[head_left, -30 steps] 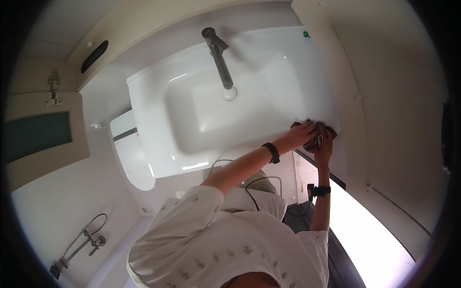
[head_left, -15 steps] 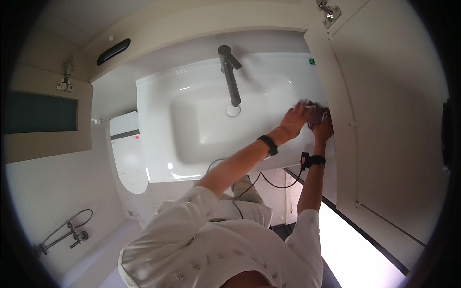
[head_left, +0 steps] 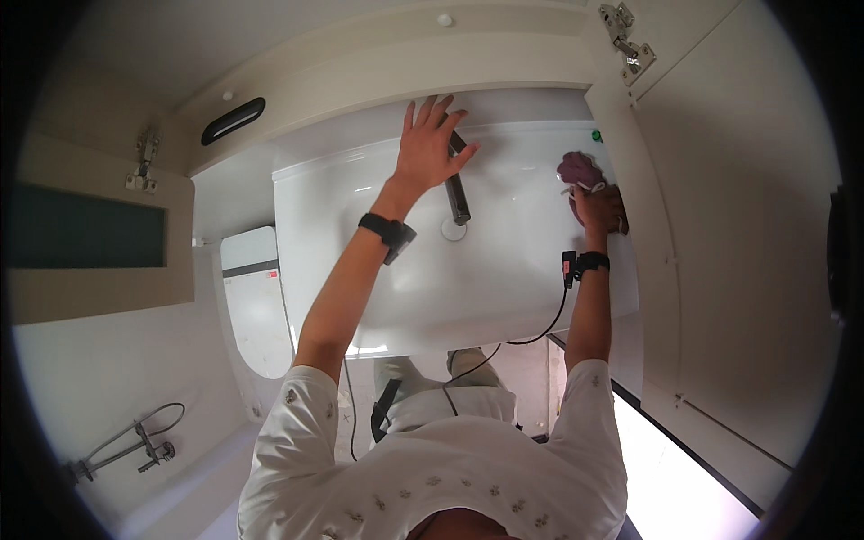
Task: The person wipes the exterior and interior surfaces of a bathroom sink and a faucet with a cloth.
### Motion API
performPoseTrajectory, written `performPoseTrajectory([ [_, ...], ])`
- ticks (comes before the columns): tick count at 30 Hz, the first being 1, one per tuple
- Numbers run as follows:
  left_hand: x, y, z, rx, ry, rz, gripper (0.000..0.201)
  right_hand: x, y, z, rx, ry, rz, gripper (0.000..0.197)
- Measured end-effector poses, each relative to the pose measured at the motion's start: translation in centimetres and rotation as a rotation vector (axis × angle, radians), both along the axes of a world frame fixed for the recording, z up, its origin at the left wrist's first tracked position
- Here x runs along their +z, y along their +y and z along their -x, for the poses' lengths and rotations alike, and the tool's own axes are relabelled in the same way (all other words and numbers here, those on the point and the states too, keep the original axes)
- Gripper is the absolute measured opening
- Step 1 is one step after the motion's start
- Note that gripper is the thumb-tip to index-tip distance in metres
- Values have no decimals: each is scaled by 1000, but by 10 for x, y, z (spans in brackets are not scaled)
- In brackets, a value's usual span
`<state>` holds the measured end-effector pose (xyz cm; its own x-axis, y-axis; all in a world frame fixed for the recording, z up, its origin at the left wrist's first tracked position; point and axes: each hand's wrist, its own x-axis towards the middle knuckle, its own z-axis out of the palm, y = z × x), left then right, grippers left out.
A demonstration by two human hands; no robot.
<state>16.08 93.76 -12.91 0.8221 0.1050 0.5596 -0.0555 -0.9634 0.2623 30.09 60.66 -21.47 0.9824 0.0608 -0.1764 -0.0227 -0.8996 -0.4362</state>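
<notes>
My left hand (head_left: 427,155) is over the top of the dark grey faucet (head_left: 457,193), its fingers spread and nothing held. It covers the faucet's upper body and lever; whether it touches them I cannot tell. At the right end of the white washbasin (head_left: 301,234), my right hand (head_left: 594,212) grips a crumpled dark purple cloth (head_left: 579,169). Part of the cloth bunches out beyond the fingers, with a thin white strip showing at it. No water stream shows under the spout, which points down toward the round white drain plug (head_left: 454,229).
An open cabinet door (head_left: 720,234) stands close by my right hand, with a metal hinge (head_left: 627,40) above. A small green object (head_left: 597,136) sits on the basin's back right corner. Left of the basin is a white toilet (head_left: 256,315). A black cable (head_left: 544,337) hangs from my right wrist.
My left hand has left the cloth at the right and moved across to the faucet, fingers now spread. My right hand stays at the right end with the cloth. The view has shifted slightly.
</notes>
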Motion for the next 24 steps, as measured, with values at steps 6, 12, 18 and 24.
performPoseTrajectory([
  [6, -30, 14, -13, -110, 224, 141, 52, -27, 16, -13, -12, -49, 69, 114],
  [12, -29, 13, -17, -119, 260, 205, 49, -100, 24, -32, -91, -321, 186, 102],
  [18, -27, 12, -17, -54, 308, 194, 43, -106, 50, -29, -89, -472, 292, 93],
  [24, -28, 9, -17, -34, 298, 237, 41, -97, 90, -19, 38, -425, 334, 88],
])
